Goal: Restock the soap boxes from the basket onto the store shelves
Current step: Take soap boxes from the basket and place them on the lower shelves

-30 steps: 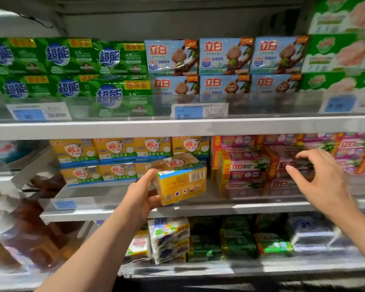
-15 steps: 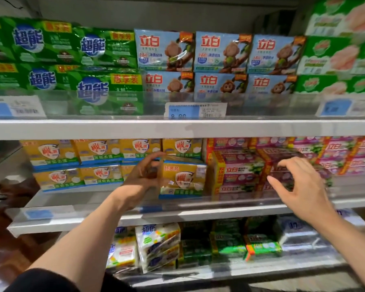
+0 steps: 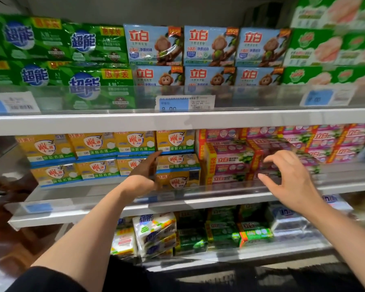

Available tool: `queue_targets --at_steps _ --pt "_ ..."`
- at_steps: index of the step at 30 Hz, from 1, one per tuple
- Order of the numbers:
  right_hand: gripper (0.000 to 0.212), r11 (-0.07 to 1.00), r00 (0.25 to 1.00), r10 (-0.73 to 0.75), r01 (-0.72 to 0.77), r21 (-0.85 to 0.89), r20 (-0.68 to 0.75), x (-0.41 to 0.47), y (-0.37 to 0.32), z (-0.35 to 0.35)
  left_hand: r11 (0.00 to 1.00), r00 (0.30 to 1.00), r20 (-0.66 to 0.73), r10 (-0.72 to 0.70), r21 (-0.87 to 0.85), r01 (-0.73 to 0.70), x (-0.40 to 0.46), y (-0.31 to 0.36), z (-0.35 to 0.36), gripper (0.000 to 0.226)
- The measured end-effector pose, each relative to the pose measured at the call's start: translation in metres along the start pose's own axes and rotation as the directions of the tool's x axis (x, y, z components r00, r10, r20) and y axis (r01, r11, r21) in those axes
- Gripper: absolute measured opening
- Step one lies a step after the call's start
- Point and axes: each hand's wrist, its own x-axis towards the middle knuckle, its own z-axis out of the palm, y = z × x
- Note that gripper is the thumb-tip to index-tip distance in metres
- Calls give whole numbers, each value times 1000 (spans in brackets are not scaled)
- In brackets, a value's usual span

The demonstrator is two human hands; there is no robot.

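Yellow soap boxes [image 3: 93,157] stand two high on the left half of the middle shelf [image 3: 51,218]. One yellow soap box [image 3: 178,181] sits at the front of the row's right end, with another [image 3: 177,162] stacked behind and above it. My left hand [image 3: 143,171] lies with straight fingers against the left side of these boxes and holds nothing. My right hand [image 3: 287,178] hovers with loosely spread fingers in front of the pink soap packs [image 3: 228,161], gripping nothing. The basket is out of view.
The top shelf [image 3: 177,121] carries green packs [image 3: 51,49], blue monkey boxes [image 3: 209,47] and green-and-pink boxes [image 3: 329,47]. A clear rail with price tags [image 3: 184,103] fronts each shelf. The bottom shelf holds white bagged soap [image 3: 156,234] and green packs [image 3: 221,232].
My left hand carried the yellow box onto the middle shelf, let go of it, and now lies flat against its left side. My right hand drifted slightly left, staying near the pink packs.
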Motion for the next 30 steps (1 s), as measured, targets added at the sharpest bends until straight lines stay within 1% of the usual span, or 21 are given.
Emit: queue_targets --at_steps 1,3,5,6,7,8,9,11,13,15,18,21,24,27,28,30 --pt "28 1000 1000 16 -16 11 17 -4 0 -4 1000 998 -56 -4 -9 4 -5 5 4 94" --pt "27 997 998 60 -62 36 32 -12 1 -18 998 979 -202 37 -36 -46 -18 23 17 87" --pt "26 992 993 113 -114 50 25 -22 3 -41 992 909 -400 119 14 -123 -35 49 38 74" --pt "26 989 990 139 -140 53 13 -28 5 -54 984 873 -457 170 28 -177 -44 63 53 69" --pt "26 986 987 160 -160 52 -2 -36 9 -70 970 858 -463 223 18 -242 -53 77 70 63" --pt "25 984 985 174 -173 44 -19 -45 15 -86 951 864 -420 277 -10 -309 -60 89 88 59" --pt "24 983 982 185 -184 28 -32 -55 23 -104 927 873 -347 343 -26 -374 -68 102 108 55" --pt "25 977 977 211 -212 -31 -38 -81 41 -142 876 866 -172 469 -40 -481 -82 129 150 47" --pt "24 955 960 274 -279 -101 -63 -116 63 -184 844 849 12 528 -117 -523 -92 164 192 38" --pt "22 915 926 366 -375 -147 -89 -157 85 -232 830 812 194 551 -226 -510 -101 199 237 32" --pt "18 848 880 460 -474 -238 -116 -227 108 -300 787 702 358 616 -323 -525 -115 246 306 30" --pt "17 726 791 590 -607 -321 -162 -301 121 -355 747 571 483 664 -402 -529 -140 284 374 32" --pt "21 603 699 701 -686 -407 -140 -370 124 -386 716 442 576 688 -437 -545 -162 303 437 41" --pt "29 533 632 767 -725 -436 -113 -422 121 -403 674 323 665 673 -372 -638 -171 311 488 57" --pt "32 507 602 793 -736 -449 -90 -436 122 -406 642 279 697 661 -332 -691 -172 313 504 64" --pt "45 467 543 839 -737 -489 -17 -462 123 -410 524 170 775 609 -233 -819 -174 315 531 81"
